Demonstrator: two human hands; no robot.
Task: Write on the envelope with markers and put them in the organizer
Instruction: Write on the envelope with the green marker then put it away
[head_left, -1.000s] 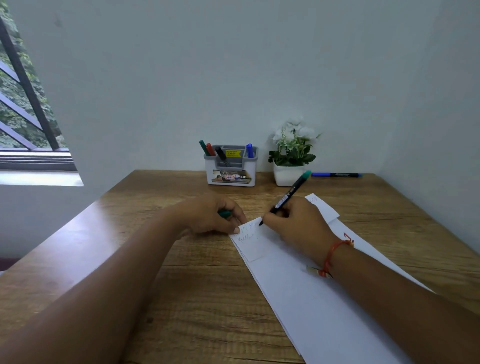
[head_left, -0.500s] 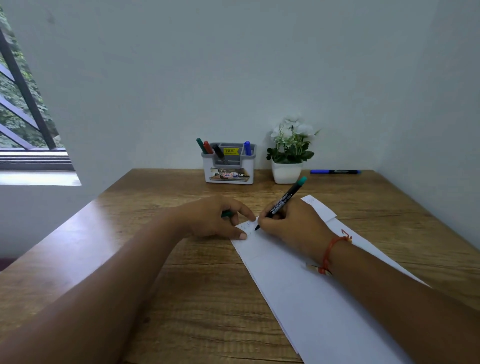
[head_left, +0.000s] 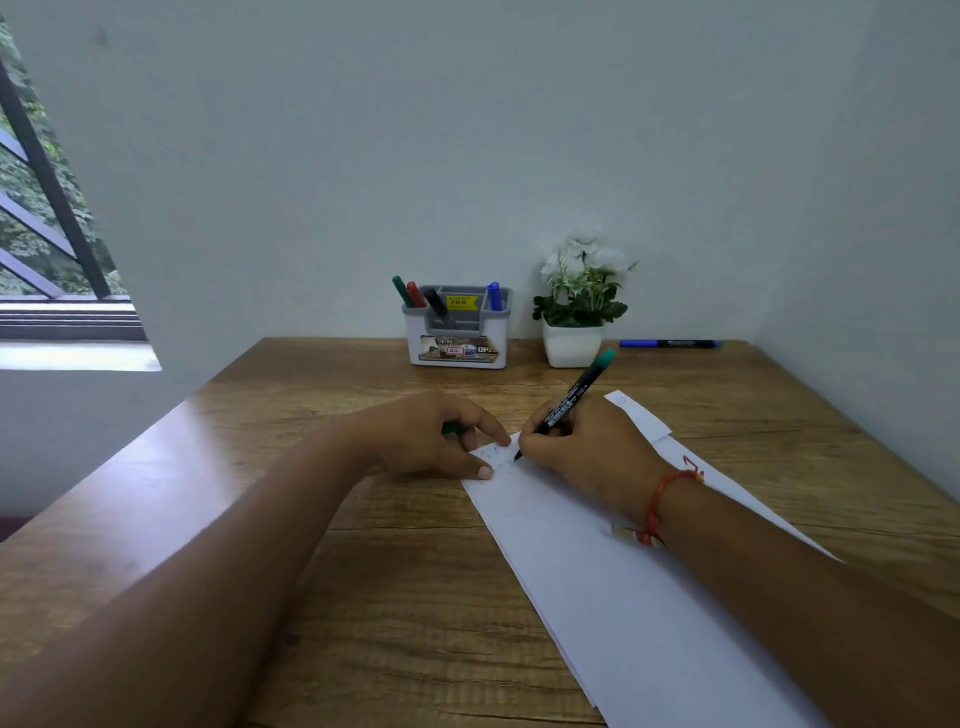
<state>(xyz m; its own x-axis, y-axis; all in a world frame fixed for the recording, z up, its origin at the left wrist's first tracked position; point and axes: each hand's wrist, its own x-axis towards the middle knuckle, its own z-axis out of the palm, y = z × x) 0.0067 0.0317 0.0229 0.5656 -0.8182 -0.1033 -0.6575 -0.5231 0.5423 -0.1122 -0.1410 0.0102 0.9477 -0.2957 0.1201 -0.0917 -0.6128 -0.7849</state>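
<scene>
Envelope (head_left: 597, 561) flat on tabletop (head_left: 363, 597), centre to near right. Left hand (head_left: 421, 441) pins its far corner; right hand (head_left: 587, 447) rests on it. Organizer (head_left: 457, 353) at back wall, four markers (head_left: 415, 294) inside. Right hand grips green marker (head_left: 569, 400), tip on envelope; left fingers curl round green cap (head_left: 452, 428).

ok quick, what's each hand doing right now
Left hand: curled round a green cap, thumb on the envelope.
Right hand: gripping the green marker, tip on the envelope.
</scene>
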